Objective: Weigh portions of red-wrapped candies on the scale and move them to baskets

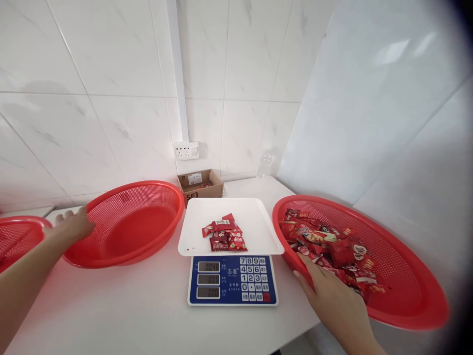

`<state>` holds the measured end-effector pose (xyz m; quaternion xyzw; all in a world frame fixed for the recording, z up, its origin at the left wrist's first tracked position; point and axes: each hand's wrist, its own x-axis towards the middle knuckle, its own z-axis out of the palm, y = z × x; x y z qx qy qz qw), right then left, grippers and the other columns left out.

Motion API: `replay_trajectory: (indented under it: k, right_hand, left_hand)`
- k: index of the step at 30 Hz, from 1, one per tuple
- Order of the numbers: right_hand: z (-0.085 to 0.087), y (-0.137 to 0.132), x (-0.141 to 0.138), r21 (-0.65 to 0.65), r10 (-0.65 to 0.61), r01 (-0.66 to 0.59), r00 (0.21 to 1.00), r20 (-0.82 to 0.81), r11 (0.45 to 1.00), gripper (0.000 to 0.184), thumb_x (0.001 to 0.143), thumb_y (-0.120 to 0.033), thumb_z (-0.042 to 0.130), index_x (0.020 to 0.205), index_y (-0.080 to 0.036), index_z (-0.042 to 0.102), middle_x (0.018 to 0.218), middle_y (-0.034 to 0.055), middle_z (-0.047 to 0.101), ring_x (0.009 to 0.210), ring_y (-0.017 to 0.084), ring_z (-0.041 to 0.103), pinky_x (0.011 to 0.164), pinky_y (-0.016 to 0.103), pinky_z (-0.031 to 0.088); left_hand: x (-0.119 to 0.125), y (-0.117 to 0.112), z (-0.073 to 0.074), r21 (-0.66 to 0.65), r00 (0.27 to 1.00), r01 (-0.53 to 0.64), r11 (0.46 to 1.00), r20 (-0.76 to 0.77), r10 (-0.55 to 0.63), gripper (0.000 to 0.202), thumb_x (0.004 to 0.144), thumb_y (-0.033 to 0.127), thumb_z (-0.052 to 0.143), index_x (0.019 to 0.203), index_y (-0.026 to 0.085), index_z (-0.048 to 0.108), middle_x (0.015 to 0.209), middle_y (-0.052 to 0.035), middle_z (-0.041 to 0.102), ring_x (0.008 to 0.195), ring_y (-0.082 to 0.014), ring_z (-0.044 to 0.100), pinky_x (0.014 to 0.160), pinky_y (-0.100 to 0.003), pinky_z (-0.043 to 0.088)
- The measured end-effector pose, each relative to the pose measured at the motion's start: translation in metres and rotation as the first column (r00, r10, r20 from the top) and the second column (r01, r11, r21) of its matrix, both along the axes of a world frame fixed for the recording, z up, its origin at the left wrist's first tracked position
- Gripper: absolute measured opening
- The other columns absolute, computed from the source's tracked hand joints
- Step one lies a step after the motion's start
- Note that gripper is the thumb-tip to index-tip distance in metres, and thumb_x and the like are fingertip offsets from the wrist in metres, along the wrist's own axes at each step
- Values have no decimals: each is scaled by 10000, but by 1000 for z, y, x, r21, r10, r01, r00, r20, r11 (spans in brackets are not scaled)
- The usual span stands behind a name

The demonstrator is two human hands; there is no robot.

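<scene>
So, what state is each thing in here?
Digital scale: on, digits showing
White weighing tray: bearing wrapped snacks
Wrapped snacks: heaped
Right red basket: holding packets, right hand gripping its rim
Middle red basket: upright, left hand at its rim
Left red basket: partly out of view
Cardboard box: open-topped
Wall socket: nothing plugged in

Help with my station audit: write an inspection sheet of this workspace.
Surface: white table.
Work items: scale, red packets on its white tray; right basket holding more packets, apparently overhanging the table edge; middle basket; left basket, partly in view.
Clutter: cardboard box behind the tray; clear plastic container near the corner; tiny specks on the tray.
Hands: left hand at middle basket's rim; right hand at right basket's near rim; both grips unclear.
Cables: nothing seen.
Surroundings: pale tiled walls, white conduit, socket.
</scene>
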<state>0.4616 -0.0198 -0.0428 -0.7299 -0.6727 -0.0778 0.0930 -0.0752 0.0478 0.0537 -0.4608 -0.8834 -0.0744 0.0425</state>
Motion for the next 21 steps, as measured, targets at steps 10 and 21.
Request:
replay_trajectory:
  k: [10,21]
  right_hand:
    - [40,17,-40,111,338,-320,868,-364,941,476,897,-416,362,1265,-169,534,1280,120,577,1189,252,518,982,430,428]
    - [52,68,-123,-86,447,-531,781,-437,843,508,849,-270,506,1344,-175,443,1354,107,492,1197,270,482,955,404,417]
  left_hand:
    - [216,8,-17,39,532,818,574,331,-779,449,870,329,472,1318,342,443,1403,20,491,1275,-179,452,1032,-295,382]
    - [235,21,-43,164,506,792,588,363,-783,418,886,331,527,1281,204,471,1215,-105,572,1038,-219,586,893,-453,486]
